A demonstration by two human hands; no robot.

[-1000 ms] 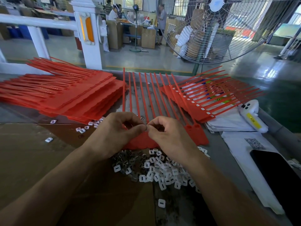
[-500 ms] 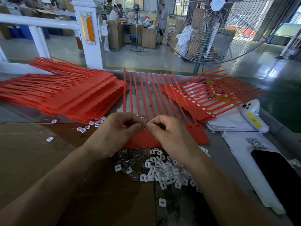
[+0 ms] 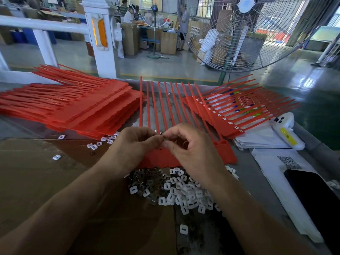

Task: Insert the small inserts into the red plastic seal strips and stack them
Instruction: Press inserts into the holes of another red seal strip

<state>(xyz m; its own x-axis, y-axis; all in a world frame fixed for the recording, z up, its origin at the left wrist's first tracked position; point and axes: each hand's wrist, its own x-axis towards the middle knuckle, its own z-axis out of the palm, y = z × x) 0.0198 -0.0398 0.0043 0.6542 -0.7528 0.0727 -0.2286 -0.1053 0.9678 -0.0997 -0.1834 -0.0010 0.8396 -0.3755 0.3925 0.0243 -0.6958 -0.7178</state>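
We see both hands meeting at the centre of the bench, over the tag end of a red seal strip sheet [image 3: 161, 105] whose thin tails fan away toward 12 o'clock. The left hand [image 3: 128, 150] has its fingers curled in, thumb and forefinger pinching a small metal insert [image 3: 161, 134] just above the sheet; the right hand [image 3: 193, 151] meets it fingertip to fingertip, thumb and forefinger narrowed on the same tiny piece, the other fingers loosely bent. Whether the insert already touches the red plastic we cannot tell, since the fingers hide it. At 6 o'clock from the hands lies a heap of loose inserts [image 3: 176, 192], white plastic ones toward the right and darker metal ones toward the left, with a single white piece [image 3: 183, 229] lying apart, nearer us. At 10 o'clock sits a tall stack of red sheets [image 3: 82, 111], a few white pieces scattered at its near edge. At 2 o'clock another pile of sheets [image 3: 237, 111], with white pieces fitted in a row, rests on papers; beside it at 3 o'clock lies a white handheld scanner [image 3: 287, 131]
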